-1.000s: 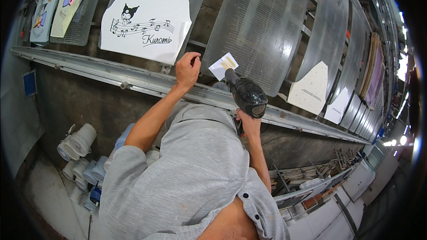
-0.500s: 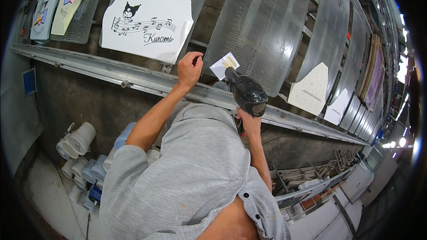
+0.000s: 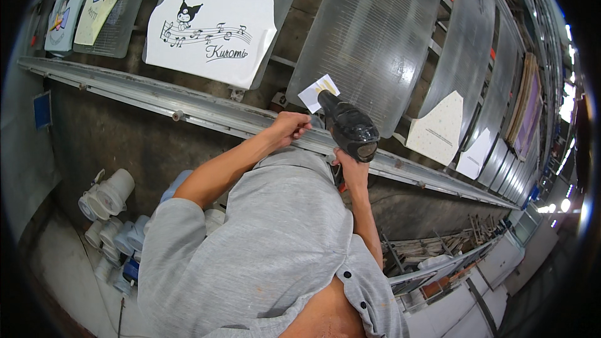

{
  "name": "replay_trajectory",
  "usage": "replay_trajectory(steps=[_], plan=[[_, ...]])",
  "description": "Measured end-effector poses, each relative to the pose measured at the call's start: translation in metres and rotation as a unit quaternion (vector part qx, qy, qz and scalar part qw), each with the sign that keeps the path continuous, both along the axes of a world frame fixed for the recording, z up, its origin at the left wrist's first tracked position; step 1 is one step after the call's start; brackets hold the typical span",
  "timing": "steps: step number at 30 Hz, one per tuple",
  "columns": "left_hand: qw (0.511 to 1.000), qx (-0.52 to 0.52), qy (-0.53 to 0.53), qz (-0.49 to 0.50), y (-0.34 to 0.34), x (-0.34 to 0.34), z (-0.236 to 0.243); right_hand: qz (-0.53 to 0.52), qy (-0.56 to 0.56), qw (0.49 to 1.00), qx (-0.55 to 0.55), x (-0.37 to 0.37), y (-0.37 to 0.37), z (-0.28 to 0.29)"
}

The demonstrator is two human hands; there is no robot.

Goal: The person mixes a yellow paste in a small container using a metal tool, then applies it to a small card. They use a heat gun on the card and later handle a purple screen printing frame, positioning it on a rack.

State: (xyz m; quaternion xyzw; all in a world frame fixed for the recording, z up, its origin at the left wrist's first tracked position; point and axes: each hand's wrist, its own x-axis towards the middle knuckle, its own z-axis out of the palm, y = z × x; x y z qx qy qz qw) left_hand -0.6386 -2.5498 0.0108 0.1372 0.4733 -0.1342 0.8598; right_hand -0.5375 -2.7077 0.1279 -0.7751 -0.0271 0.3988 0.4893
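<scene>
A black hair dryer (image 3: 352,122) is gripped by its handle in my right hand (image 3: 352,172). Its nozzle points at a small white card (image 3: 310,97) with yellow strokes, and covers part of it. The card lies at the near end of a grey metal printing board (image 3: 369,31). My left hand (image 3: 292,128) is loosely closed over the metal rail, left of the dryer, with nothing visible in its fingers. Further left, a white fabric panel (image 3: 206,69) with a black cartoon figure and music-note print lies flat on another board.
A long metal rail (image 3: 125,99) runs along the boards in front of me. To the right lie a speckled cream fabric piece (image 3: 438,128) and a white piece (image 3: 474,155). Printed pieces, one yellow (image 3: 103,12), lie far left. Several buckets (image 3: 113,195) stand on the floor at lower left.
My left hand has come down and to the right, from the board edge to beside the dryer. The dryer nozzle still points at the card, covering slightly more of the yellow strokes.
</scene>
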Motion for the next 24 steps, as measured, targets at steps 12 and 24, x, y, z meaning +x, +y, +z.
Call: replay_trajectory(steps=[12, 24], plan=[[0.999, 0.029, -0.007, 0.017, -0.008, 0.011, -0.016, -0.051, -0.006, 0.998, -0.03, 0.001, 0.0, 0.009], [0.999, 0.025, -0.014, -0.02, -0.009, 0.002, -0.026, 0.112, 0.014, 0.972, -0.206, -0.005, -0.001, -0.014]])
